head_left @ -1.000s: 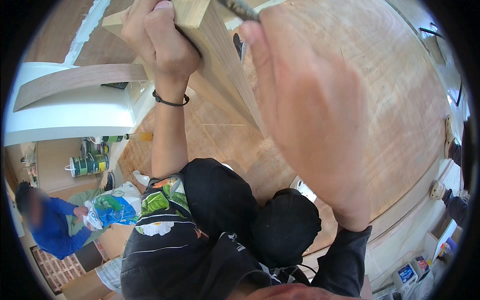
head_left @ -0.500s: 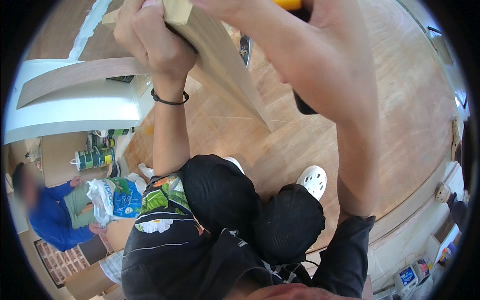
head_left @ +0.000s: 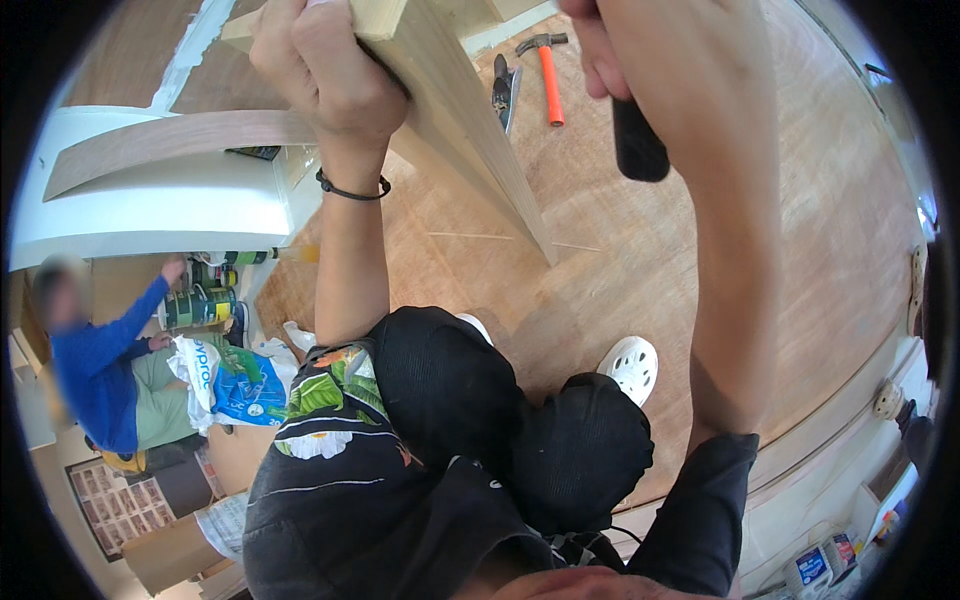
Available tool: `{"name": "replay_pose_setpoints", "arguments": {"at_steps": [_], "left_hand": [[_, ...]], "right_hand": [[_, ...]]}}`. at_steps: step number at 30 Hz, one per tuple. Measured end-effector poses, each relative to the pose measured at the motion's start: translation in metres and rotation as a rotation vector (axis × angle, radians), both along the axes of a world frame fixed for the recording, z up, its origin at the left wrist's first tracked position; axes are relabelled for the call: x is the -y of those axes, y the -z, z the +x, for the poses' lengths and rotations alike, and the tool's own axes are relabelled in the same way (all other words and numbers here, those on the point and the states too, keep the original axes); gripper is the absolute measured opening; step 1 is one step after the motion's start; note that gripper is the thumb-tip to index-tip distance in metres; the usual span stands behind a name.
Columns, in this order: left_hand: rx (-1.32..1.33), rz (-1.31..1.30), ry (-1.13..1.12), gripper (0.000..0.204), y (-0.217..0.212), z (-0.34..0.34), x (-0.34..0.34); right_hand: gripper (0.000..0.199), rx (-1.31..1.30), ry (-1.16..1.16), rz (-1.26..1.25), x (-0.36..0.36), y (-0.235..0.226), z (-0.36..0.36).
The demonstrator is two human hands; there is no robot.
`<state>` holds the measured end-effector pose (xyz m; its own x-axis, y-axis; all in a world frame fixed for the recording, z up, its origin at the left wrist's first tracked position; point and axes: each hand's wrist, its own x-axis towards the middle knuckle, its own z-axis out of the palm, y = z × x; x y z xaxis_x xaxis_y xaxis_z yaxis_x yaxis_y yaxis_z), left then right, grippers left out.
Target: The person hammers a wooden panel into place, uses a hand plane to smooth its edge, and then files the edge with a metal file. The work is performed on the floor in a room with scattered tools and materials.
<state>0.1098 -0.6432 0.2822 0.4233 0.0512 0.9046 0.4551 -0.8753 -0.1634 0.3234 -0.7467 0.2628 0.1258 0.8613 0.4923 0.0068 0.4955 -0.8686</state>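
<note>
My left hand [head_left: 340, 75] is closed round the upper part of a pale wooden board [head_left: 455, 120], which stands tilted with a narrow end low by the floor. My right hand [head_left: 597, 55] is raised to the right of the board, its fingers wrapped round a tool with a black handle [head_left: 640, 145]. The rounded handle end sticks out below the hand; the tool's working end is hidden, so its kind cannot be made out. Between board and right hand, a claw hammer [head_left: 551, 85] with an orange handle lies on the floor. Beside it is a dark-handled metal tool [head_left: 506, 92].
My knees and white clogs [head_left: 630, 370] are below, on the wooden floor [head_left: 800, 200]. At left, a curved wood strip [head_left: 170, 145] lies across a white panel. A person in blue [head_left: 105, 350] sits beyond, near green cans [head_left: 198, 307] and a plastic bag [head_left: 245, 385].
My right hand has moved up and right, away from the board, uncovering the claw hammer. My left hand and the board have shifted slightly right. The person in blue has reached toward the cans.
</note>
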Motion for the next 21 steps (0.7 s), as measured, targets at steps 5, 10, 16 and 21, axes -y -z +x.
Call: {"name": "replay_pose_setpoints", "arguments": {"at_steps": [5, 10, 16, 21], "left_hand": [[0.008, 0.028, 0.118, 0.021, -0.003, 0.01, 0.003], [0.175, -0.227, 0.119, 0.038, 0.002, 0.022, 0.014], [0.146, -0.217, 0.136, 0.036, -0.005, 0.021, 0.017], [0.071, -0.287, 0.182, 0.032, -0.009, 0.021, 0.026]], "right_hand": [[0.012, 0.065, -0.087, 0.146, 0.009, -0.008, 0.001], [0.011, 0.2, -0.174, 0.389, -0.001, -0.022, -0.009], [0.008, 0.351, 0.033, 0.693, -0.016, -0.021, -0.009], [0.007, 0.254, 0.118, 0.646, -0.02, -0.017, -0.016]]}}
